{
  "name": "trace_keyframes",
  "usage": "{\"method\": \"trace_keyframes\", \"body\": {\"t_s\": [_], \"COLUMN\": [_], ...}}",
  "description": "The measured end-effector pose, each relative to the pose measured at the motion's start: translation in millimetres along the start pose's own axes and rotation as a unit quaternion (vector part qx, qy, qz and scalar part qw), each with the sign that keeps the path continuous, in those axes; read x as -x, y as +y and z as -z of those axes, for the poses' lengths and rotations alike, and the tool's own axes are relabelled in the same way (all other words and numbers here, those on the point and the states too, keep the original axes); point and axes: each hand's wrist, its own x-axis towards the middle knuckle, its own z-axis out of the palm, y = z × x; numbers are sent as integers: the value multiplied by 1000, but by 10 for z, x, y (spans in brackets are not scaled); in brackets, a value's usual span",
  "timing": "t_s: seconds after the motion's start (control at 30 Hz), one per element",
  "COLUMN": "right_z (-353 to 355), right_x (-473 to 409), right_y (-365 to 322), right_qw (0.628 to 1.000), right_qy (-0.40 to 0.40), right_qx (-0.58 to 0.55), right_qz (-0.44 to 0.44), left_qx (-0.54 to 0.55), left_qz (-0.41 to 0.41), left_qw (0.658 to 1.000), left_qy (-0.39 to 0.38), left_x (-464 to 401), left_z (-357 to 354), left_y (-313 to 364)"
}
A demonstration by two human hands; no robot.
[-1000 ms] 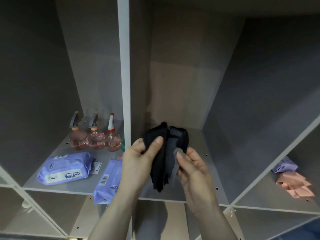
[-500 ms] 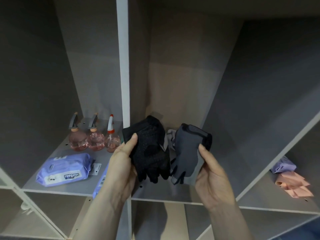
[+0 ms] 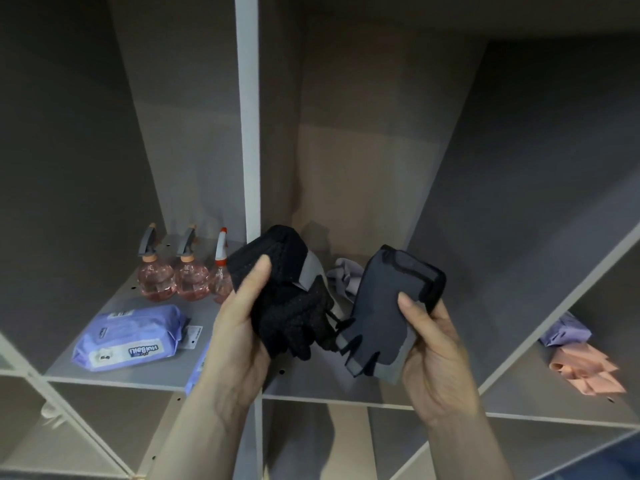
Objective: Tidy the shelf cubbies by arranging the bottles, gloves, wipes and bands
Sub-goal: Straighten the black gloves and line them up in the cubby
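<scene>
My left hand (image 3: 239,327) grips a black mesh fingerless glove (image 3: 291,306) in front of the middle cubby, thumb on its back. My right hand (image 3: 429,344) grips a grey fingerless glove (image 3: 384,313) beside it; a short cord joins the two gloves. Behind them a lilac band (image 3: 343,278) lies on the middle cubby's floor. In the left cubby stand three pink spray bottles (image 3: 188,277) at the back, with a purple wipes pack (image 3: 131,337) lying in front. A second wipes pack (image 3: 199,367) is mostly hidden behind my left wrist. The right cubby holds a purple band (image 3: 564,332) and peach bands (image 3: 585,370).
A white vertical divider (image 3: 247,133) separates the left and middle cubbies. The grey shelf board (image 3: 332,398) runs under all three cubbies, with more cubbies below. A small white tag (image 3: 192,336) lies beside the wipes pack.
The gloves, held pressed together a second ago, have been pulled apart, one in each hand, and lifted slightly. The lilac band behind them has come into sight.
</scene>
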Motion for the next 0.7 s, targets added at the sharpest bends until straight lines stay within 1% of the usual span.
{"method": "trace_keyframes", "body": {"t_s": [0.1, 0.17, 0.23, 0.3, 0.37, 0.43, 0.5, 0.6, 0.63, 0.7], "right_z": [-18, -37, -77, -125, -164, -201, -226, -265, -272, -287], "right_x": [27, 26, 0, -45, -99, -132, -145, -125, -122, -117], "right_y": [-27, -28, -27, -18, 4, 19, 32, 62, 80, 140], "right_qw": [999, 998, 996, 992, 985, 978, 976, 973, 970, 970], "right_qy": [-19, -38, -58, -73, -80, -90, -109, -154, -158, -129], "right_qx": [23, 40, 65, 98, 143, 176, 181, 172, 182, 204], "right_qz": [20, 21, 28, 44, 58, 69, 60, 8, 5, 28], "left_qx": [-35, -63, -85, -90, -85, -113, -147, -157, -157, -162], "left_qz": [-45, -49, -40, -27, -9, -8, -20, -29, -32, -46], "left_qw": [997, 995, 993, 994, 996, 993, 988, 986, 986, 985], "left_qy": [45, 67, 70, 57, 17, -18, -37, -50, -49, -26], "left_x": [-16, -28, -35, -31, -11, 0, -4, 0, 3, 3], "left_z": [8, 21, 16, -11, -44, -60, -54, -58, -62, -68], "left_y": [-53, -81, -108, -131, -150, -170, -188, -194, -191, -185]}}
